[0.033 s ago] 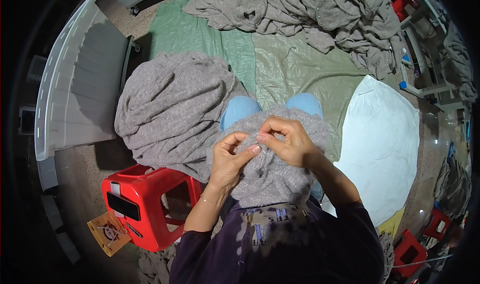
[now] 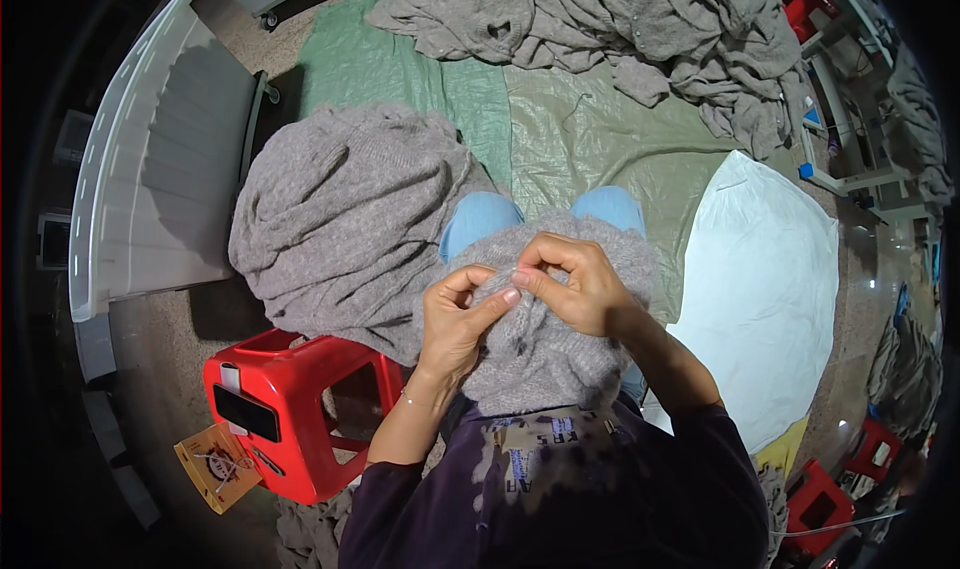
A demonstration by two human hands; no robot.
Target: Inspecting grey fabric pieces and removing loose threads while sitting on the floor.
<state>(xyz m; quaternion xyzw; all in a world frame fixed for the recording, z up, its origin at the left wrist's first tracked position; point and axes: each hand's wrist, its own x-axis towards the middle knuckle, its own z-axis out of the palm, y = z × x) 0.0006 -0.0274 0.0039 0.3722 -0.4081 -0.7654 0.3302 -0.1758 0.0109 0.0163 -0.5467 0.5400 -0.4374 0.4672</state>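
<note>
A grey-brown knitted garment (image 2: 545, 364) lies bunched over my lap, between my blue-clad knees and my dark shirt. My left hand (image 2: 460, 319) grips a fold of it between thumb and fingers. Close beside it, my right hand (image 2: 570, 287) is closed in a pinch at the same spot, thumb against forefinger. Whatever lies between the right fingertips is too small to make out. Both sets of fingertips nearly meet over the knit.
Left of my knees rises a big heap of similar knitwear (image 2: 350, 209). A red stool (image 2: 310, 419) bears a black phone (image 2: 247, 413), next to an orange box (image 2: 215, 469). A white sheet-like bag (image 2: 765, 289) lies at right; more knitwear (image 2: 640, 19) covers the far tarpaulin (image 2: 590, 129). A pale bin (image 2: 165, 149) stands left.
</note>
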